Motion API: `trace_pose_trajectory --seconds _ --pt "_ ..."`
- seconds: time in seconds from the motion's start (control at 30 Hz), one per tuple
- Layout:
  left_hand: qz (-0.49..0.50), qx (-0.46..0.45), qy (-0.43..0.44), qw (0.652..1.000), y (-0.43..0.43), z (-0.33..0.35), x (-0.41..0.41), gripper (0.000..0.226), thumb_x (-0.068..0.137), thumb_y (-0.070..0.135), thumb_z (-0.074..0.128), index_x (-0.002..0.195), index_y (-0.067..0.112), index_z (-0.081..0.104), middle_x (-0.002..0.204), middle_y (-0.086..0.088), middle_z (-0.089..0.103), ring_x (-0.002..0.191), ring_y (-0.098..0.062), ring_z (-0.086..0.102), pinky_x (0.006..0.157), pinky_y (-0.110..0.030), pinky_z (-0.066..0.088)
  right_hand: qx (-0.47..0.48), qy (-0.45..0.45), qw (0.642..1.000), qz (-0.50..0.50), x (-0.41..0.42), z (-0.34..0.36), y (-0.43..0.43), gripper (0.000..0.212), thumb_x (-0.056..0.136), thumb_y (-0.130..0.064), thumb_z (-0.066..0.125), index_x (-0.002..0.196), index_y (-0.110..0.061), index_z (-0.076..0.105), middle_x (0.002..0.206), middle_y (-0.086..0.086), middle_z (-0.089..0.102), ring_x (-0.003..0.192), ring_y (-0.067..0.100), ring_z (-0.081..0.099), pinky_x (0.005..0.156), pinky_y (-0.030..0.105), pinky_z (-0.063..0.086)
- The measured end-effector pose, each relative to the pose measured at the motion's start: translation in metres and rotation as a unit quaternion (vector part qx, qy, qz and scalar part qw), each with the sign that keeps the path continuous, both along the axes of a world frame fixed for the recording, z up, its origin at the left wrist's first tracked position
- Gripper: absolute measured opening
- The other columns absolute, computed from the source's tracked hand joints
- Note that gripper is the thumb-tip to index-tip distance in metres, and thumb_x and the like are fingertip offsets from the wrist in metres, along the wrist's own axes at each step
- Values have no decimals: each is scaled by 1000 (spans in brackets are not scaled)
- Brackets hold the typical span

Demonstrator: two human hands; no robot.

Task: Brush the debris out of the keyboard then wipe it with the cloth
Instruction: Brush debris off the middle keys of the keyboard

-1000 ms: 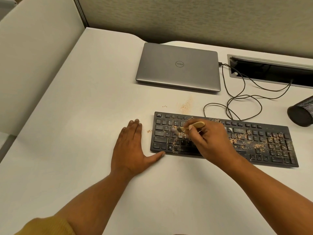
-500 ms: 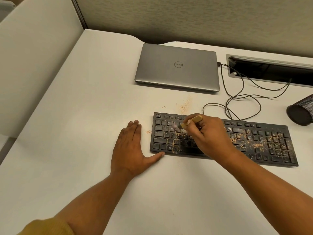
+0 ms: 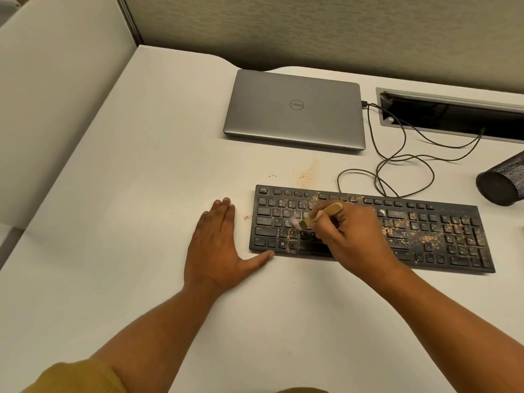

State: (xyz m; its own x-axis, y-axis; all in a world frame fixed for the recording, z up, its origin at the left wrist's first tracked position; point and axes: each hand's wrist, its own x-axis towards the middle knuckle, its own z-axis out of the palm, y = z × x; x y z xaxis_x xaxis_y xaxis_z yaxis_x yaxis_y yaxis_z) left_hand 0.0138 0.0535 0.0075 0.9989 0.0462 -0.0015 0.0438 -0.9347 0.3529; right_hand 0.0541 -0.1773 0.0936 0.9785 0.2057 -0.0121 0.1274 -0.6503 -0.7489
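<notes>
A black keyboard (image 3: 442, 236) lies on the white desk, sprinkled with tan debris that is thickest on its right half. My right hand (image 3: 357, 236) grips a small wooden-handled brush (image 3: 323, 212), its pale bristles down on the letter keys at the keyboard's left part. My left hand (image 3: 218, 248) rests flat on the desk beside the keyboard's left end, thumb touching its front corner. No cloth is in view.
A shut silver laptop (image 3: 295, 109) sits behind the keyboard, its black cable (image 3: 397, 165) looping to a cable slot (image 3: 453, 114) at the back right. A black mesh cup (image 3: 502, 182) lies at the right edge. Swept crumbs (image 3: 307, 174) dot the desk behind the keyboard.
The brush moved up toward the number row half a second ago, then came back down and left onto the letter keys. My left hand has stayed put.
</notes>
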Motion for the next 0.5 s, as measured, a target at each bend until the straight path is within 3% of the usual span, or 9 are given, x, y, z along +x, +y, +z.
trace_pose_trajectory --seconds 0.07,0.2,0.3,0.4,0.5 --pt "1 -1 -3 1000 0 1 0 119 69 93 41 154 11 28 164 -1 19 152 -13 10 124 -31 5 11 -2 1000 0 -4 0 0 32 93 -38 50 79 -16 69 59 -11 61 57 5 60 44 18 39" --pt "2 0 -8 1000 0 0 0 118 69 92 44 153 10 30 163 -2 22 151 -14 14 124 -33 9 4 -20 1000 -8 -9 -4 -3 23 100 -19 52 87 -17 71 63 -6 65 58 14 61 48 28 45" --pt "0 2 -7 1000 0 -1 0 118 69 92 43 153 10 29 164 -2 21 152 -14 13 124 -33 9 9 -18 1000 -17 -13 -7 -2 26 99 -18 51 81 -15 70 59 -11 60 56 5 57 46 16 38" --pt "-2 4 -2 1000 0 -1 0 119 69 92 41 155 11 26 164 -1 18 152 -14 10 124 -32 7 41 -25 998 -39 -15 -11 -2 30 97 -37 47 87 -21 71 70 -8 69 65 12 65 55 36 56" --pt "-3 8 8 1000 0 0 0 121 69 94 36 156 12 22 165 0 13 152 -12 5 124 -31 3 22 -23 999 -22 -18 -15 2 28 98 -29 48 84 -20 71 70 -4 69 61 17 64 54 42 54"
